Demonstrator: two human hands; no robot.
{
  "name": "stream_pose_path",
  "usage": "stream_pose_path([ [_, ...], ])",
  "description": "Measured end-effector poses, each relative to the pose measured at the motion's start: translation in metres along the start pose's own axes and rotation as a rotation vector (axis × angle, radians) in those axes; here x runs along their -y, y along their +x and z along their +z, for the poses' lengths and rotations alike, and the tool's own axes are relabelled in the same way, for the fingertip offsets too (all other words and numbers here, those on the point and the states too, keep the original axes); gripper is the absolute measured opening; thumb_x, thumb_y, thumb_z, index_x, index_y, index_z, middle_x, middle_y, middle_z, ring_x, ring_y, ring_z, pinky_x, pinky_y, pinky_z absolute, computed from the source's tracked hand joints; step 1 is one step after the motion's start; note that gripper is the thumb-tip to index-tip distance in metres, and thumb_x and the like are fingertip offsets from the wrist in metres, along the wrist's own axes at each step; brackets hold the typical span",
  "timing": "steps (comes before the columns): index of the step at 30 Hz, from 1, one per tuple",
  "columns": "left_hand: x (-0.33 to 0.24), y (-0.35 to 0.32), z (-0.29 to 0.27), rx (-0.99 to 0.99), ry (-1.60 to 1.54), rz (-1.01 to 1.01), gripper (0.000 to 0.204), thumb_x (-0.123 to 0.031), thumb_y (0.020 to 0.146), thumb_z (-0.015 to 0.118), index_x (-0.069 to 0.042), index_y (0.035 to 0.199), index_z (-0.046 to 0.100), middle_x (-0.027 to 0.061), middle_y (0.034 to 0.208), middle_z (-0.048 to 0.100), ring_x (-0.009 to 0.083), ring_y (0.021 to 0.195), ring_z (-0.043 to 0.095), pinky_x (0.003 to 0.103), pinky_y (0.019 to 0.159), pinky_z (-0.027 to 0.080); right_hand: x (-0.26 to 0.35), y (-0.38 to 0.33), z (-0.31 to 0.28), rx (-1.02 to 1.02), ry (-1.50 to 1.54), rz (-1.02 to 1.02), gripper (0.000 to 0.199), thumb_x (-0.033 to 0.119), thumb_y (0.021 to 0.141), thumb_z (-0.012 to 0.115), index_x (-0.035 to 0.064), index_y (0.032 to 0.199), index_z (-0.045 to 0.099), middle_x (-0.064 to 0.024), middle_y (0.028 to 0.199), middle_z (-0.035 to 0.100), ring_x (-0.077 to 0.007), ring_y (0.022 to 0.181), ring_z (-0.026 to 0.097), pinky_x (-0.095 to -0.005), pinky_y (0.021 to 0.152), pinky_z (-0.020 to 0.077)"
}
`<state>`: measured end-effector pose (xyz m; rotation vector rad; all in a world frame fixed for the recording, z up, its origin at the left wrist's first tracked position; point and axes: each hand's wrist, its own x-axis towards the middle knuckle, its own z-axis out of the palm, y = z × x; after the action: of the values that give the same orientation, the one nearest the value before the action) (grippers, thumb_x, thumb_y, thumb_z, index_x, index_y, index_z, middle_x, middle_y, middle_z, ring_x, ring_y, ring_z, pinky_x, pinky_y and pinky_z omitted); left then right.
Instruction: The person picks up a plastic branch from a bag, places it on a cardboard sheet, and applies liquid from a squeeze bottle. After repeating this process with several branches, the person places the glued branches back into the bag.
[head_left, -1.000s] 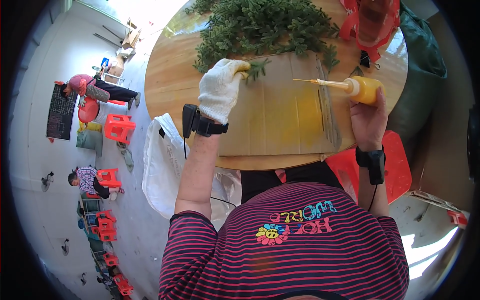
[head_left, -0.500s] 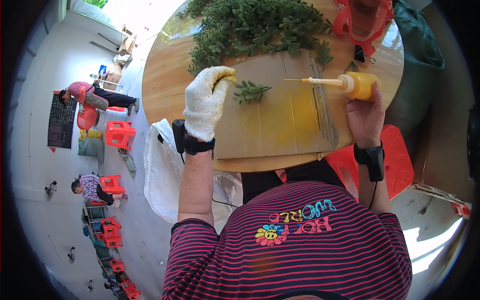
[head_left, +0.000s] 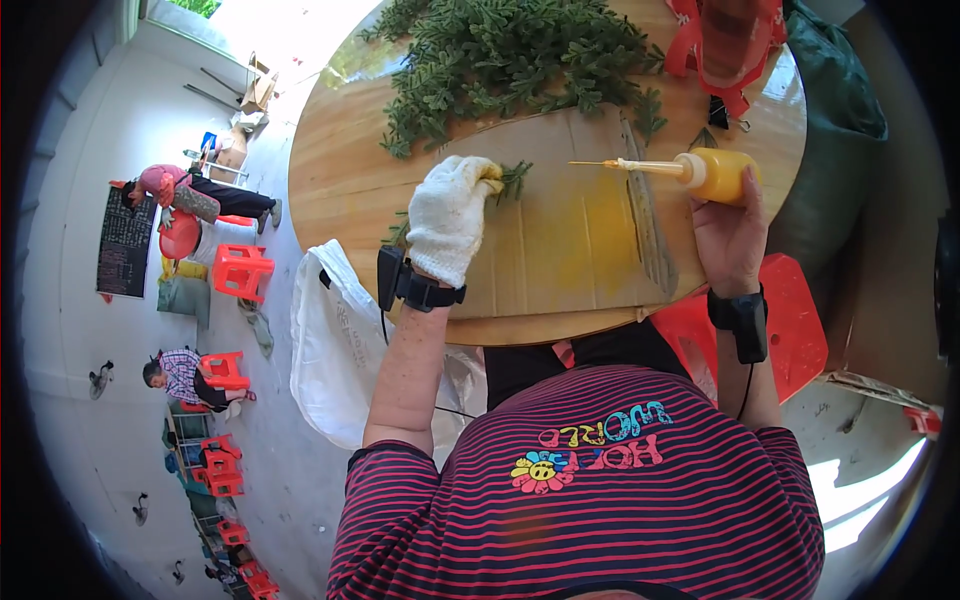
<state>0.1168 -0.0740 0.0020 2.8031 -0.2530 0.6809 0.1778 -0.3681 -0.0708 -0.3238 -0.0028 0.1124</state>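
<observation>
My left hand [head_left: 448,218], in a white knitted glove with yellow-stained fingertips, is closed at a small green artificial fir sprig [head_left: 515,178] above the cardboard. The fingers cover the sprig's lower part, while its tip shows beyond them. My bare right hand [head_left: 730,235] is wrapped round a squeeze bottle [head_left: 722,177] of yellow liquid. The bottle lies nearly level, its long thin nozzle pointing left, apart from the sprig. Beneath is a flattened cardboard sheet [head_left: 560,240] with yellow smears. Another bit of sprig [head_left: 398,230] shows left of my gloved wrist.
A heap of green sprigs [head_left: 510,60] covers the far side of the round wooden table [head_left: 335,150]. At the far right stands a red-trimmed container [head_left: 728,50] beside a black clip [head_left: 718,112]. A white sack [head_left: 330,350] hangs left; a red stool [head_left: 790,310] stands right.
My left hand has moved right and slightly nearer, and its fingers have closed on the sprig, whose visible tip has shifted up a little. The right hand and bottle have barely moved.
</observation>
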Motion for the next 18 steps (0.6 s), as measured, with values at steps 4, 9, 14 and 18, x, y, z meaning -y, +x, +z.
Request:
stream_pose_path([
  [4,0.016,0.019,-0.014,-0.258,-0.472,-0.133,0.009,0.0,0.08,0.057,-0.001,0.088,0.062,0.0009,0.079,0.06,0.0112,0.076,0.057,0.024,0.065,0.045,0.0,0.0,-0.001,0.005,0.003,-0.003,0.034,0.026,0.091,0.053,0.002,0.114,0.048,-0.0137,0.114,0.056,-0.0249,0.107,0.054,-0.0351,0.088,0.0446],
  [9,0.028,0.043,-0.036,0.064,-0.753,-0.357,0.009,0.0,0.083,0.053,-0.001,0.086,0.061,-0.0014,0.078,0.06,0.007,0.073,0.055,0.02,0.063,0.043,0.001,-0.007,0.005,0.002,-0.004,0.007,0.033,0.026,0.091,0.053,0.0023,0.113,0.049,-0.0133,0.114,0.056,-0.0242,0.106,0.054,-0.0341,0.087,0.0449],
  [14,0.056,0.058,-0.033,0.099,-0.083,-0.12,0.01,-0.006,0.083,0.054,-0.001,0.089,0.061,0.0029,0.077,0.062,0.0103,0.07,0.057,0.023,0.062,0.045,-0.001,-0.004,0.007,-0.001,-0.005,-0.006,0.032,0.026,0.091,0.053,0.0027,0.113,0.05,-0.0126,0.113,0.056,-0.0231,0.104,0.055,-0.0324,0.084,0.0453],
  [18,0.061,0.064,-0.039,0.077,-0.444,-0.322,0.013,-0.012,0.083,0.054,-0.003,0.092,0.06,0.0081,0.079,0.064,0.0183,0.071,0.061,0.029,0.063,0.048,-0.002,-0.007,0.011,-0.029,-0.024,-0.005,0.031,0.026,0.091,0.053,0.0029,0.112,0.05,-0.0118,0.112,0.057,-0.0224,0.103,0.055,-0.0318,0.083,0.0456],
])
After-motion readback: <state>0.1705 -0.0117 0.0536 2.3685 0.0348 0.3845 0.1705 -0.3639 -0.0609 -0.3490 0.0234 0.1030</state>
